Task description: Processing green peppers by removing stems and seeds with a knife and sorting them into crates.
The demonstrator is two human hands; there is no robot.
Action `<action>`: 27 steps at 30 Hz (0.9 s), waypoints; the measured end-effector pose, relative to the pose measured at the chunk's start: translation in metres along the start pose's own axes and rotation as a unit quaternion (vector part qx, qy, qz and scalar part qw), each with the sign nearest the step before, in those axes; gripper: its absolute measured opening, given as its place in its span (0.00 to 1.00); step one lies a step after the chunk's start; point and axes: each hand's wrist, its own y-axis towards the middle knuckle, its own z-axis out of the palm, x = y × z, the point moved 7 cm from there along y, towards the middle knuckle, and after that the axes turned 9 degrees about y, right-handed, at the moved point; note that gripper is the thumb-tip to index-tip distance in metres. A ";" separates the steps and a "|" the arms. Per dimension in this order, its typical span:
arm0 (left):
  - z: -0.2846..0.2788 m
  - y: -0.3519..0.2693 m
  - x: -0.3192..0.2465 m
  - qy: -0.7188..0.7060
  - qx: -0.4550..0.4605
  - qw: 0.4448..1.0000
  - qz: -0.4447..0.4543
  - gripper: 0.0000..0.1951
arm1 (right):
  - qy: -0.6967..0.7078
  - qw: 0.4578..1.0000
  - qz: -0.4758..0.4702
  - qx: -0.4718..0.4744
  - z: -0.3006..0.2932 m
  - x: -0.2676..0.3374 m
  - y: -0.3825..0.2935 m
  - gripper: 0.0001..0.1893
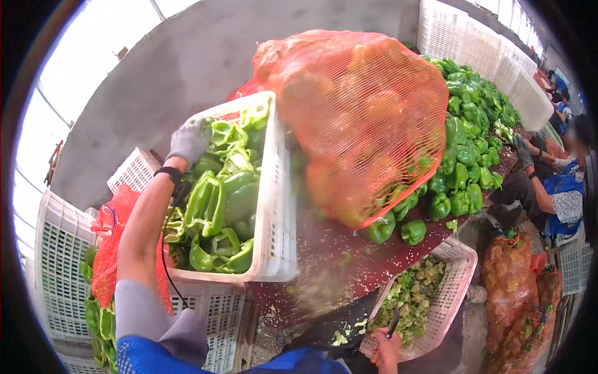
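Observation:
My left hand (190, 140), in a grey glove, reaches into a white plastic crate (268, 196) at its far left corner. The crate is filled with cut green bell peppers (205, 201). My fingertips are at the topmost pieces, and whether they grip one is hidden. Low in the view, my right hand (387, 348) is bare and closed around the handle of a small knife (395, 320). Its dark blade points up, over a second white crate (444, 299) holding pepper cores and scraps (411, 299).
A large red mesh sack (364, 121) rests on the dark red table (341, 262). Whole green peppers (467, 140) are heaped behind it. At left stand more crates (60, 266) and a red net (112, 243). A co-worker (556, 187) sits at right near filled sacks (509, 290).

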 end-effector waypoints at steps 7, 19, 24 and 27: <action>-0.026 -0.017 -0.127 -0.172 0.088 0.946 0.261 0.41 | -0.042 0.999 0.002 -0.006 -0.025 -0.022 0.009 0.12; 0.018 0.019 -0.119 -0.072 0.213 0.953 0.202 0.48 | -0.036 0.999 0.004 -0.020 -0.031 -0.021 0.000 0.09; -0.025 0.003 -0.094 -0.189 0.185 0.940 0.214 0.35 | -0.016 1.000 0.015 -0.003 -0.037 -0.026 0.000 0.14; -0.025 -0.040 -0.052 -0.369 0.256 0.878 0.167 0.36 | 0.010 0.999 0.035 0.013 -0.030 -0.025 -0.004 0.12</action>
